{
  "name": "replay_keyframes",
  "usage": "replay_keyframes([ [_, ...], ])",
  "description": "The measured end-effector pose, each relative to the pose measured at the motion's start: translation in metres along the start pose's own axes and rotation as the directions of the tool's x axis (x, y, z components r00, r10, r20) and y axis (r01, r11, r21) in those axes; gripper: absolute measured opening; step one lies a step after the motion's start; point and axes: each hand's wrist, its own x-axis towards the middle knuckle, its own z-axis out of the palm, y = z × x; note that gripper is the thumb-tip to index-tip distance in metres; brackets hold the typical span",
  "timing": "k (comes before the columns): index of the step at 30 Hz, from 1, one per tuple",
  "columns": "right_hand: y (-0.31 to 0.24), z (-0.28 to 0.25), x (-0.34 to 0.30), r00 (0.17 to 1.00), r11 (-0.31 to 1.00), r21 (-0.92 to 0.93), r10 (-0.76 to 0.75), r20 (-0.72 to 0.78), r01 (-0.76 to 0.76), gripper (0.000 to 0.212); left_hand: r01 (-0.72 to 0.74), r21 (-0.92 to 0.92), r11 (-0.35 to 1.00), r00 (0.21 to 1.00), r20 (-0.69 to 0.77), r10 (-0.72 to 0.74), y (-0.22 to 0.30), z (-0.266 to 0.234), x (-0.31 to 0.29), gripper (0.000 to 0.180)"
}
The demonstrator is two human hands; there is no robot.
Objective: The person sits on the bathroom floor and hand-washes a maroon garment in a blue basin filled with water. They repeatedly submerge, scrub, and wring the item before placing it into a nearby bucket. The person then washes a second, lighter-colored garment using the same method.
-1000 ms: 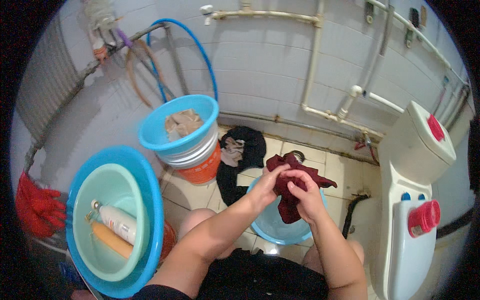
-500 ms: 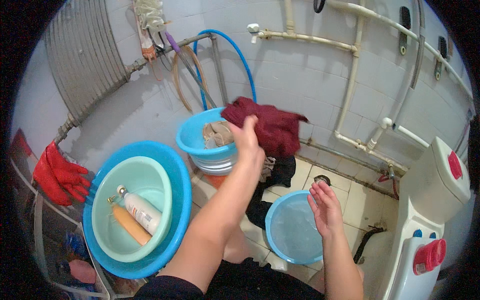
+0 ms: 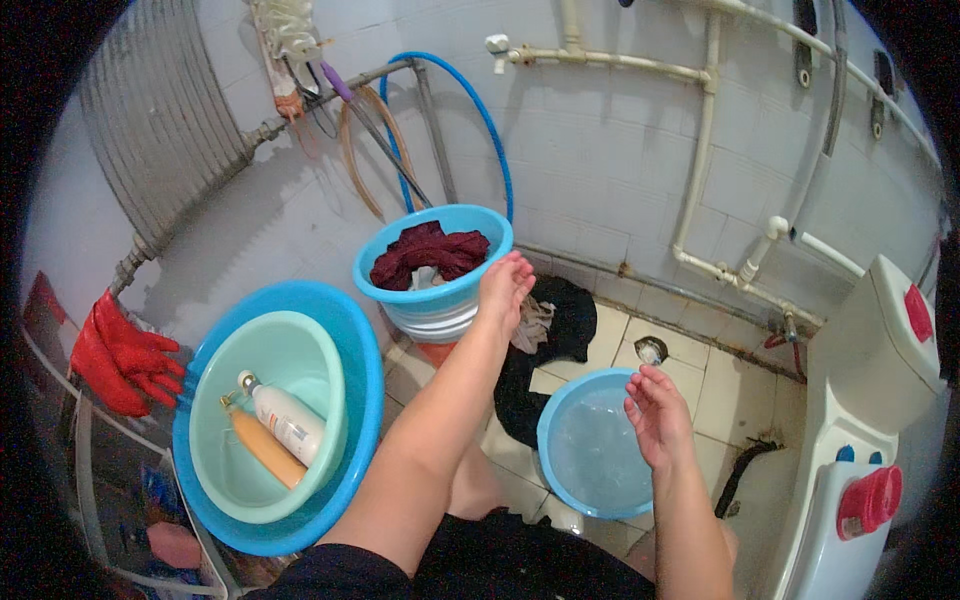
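Note:
A dark red cloth (image 3: pixel 432 252) lies bunched inside the blue basin (image 3: pixel 385 294) that rests on a white bucket (image 3: pixel 435 322). Some paler fabric shows beneath it. Just right of that basin's rim is my left hand (image 3: pixel 503 291), its fingers stretched out with nothing in them. My right hand (image 3: pixel 661 420) hovers over the right edge of a light blue basin of cloudy water (image 3: pixel 597 450) on the floor; its fingers are slightly curled, apart, and hold nothing. Between the two basins, black clothing (image 3: pixel 562 318) and a beige cloth (image 3: pixel 532 326) lie on the tiles.
To the left, a mint basin (image 3: pixel 215 480) holding two pump bottles (image 3: pixel 288 420) sits inside a larger blue basin (image 3: pixel 362 440). Red rubber gloves (image 3: pixel 120 355) hang beyond it. A toilet (image 3: pixel 850 400) stands at right, near a floor drain (image 3: pixel 651 350) and black hose (image 3: pixel 745 470). Pipes line the wall.
My left hand has let go of the dark red cloth, which dropped into the basin on the bucket. That hand is now lower, beside the rim. The right hand stays over the water basin.

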Motion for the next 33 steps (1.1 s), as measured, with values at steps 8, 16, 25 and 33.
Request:
replay_keyframes([
  [8,-0.007,-0.018,-0.001,0.99,0.995,-0.084,0.037,-0.137,-0.049,0.016,-0.071,0.997,-0.031,0.928,0.055,-0.37,-0.071,-0.085,0.048,0.042],
  [16,-0.005,-0.019,0.019,0.967,0.978,-0.136,0.126,-0.223,-0.159,0.013,-0.252,0.809,-0.53,0.909,0.011,-0.416,-0.147,-0.12,0.06,0.043],
  [25,-0.006,-0.039,0.048,0.924,0.957,-0.187,0.143,-0.354,-0.22,0.013,-0.413,0.516,-0.75,0.907,0.155,-0.392,-0.179,-0.166,0.084,0.039],
  [33,-0.004,-0.038,0.056,0.929,0.95,-0.213,0.15,-0.337,-0.23,0.016,-0.303,0.95,0.069,0.943,0.31,-0.119,-0.176,-0.105,0.102,0.023],
])
